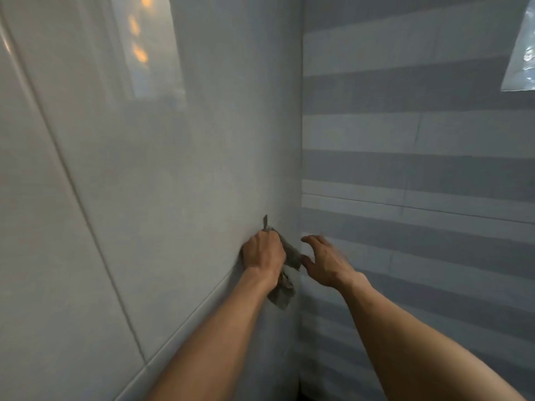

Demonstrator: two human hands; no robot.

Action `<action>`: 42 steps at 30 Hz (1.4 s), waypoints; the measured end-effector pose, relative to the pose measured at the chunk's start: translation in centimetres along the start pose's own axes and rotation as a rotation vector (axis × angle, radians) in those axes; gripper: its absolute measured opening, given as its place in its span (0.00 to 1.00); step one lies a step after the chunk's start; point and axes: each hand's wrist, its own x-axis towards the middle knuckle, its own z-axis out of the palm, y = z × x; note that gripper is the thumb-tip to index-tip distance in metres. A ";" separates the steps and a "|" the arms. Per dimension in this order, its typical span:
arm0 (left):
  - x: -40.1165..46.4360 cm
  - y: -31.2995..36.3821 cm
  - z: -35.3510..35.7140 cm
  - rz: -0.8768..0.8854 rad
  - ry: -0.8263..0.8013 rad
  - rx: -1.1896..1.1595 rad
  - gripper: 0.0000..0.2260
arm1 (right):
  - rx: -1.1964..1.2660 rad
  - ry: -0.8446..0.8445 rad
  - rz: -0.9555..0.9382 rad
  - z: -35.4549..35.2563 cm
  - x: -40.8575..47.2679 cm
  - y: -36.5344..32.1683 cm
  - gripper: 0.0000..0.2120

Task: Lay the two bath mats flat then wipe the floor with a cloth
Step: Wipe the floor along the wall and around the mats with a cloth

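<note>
Count: two hands, one cloth.
Left hand (264, 251): fingers curled round the grey cloth (285, 280), pressed to the tiled wall (162, 175) near the corner.
Cloth: hangs lengthwise downward.
Right hand (325, 263): fingers spread, holding nothing, beside the cloth.

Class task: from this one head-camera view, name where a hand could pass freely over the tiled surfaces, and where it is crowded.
Free: the pale tiles left of the left hand, out to the long grout seam, and the striped tiles right of and above the right hand. Crowded: the corner, where the left hand grips the cloth and the right hand hovers open beside it.
</note>
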 end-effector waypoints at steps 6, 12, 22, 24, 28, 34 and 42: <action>0.3 0.3 0.3 -0.072 0.037 -0.071 0.16 | 0.176 -0.116 -0.123 0.6 4.0 -0.9 0.24; 1.5 1.5 -2.6 0.048 0.207 -0.028 0.14 | 0.210 -0.124 -0.170 -1.5 6.5 -0.8 0.07; 5.4 8.2 -3.1 0.243 0.238 -0.151 0.07 | 0.320 -0.068 -0.092 -9.1 6.3 8.3 0.12; 6.2 10.1 -1.7 0.298 0.178 -0.183 0.07 | 0.331 -0.085 -0.062 -9.8 5.1 11.2 0.16; 7.0 14.7 2.2 0.433 0.040 -0.176 0.09 | 0.310 -0.153 0.052 -10.8 1.5 17.9 0.08; 6.6 23.1 10.5 0.665 -0.168 -0.218 0.12 | 0.411 0.006 0.351 -11.0 -5.7 27.2 0.06; 2.9 34.6 22.6 1.009 -0.558 -0.254 0.09 | 0.481 0.260 0.800 -7.4 -16.1 37.5 0.04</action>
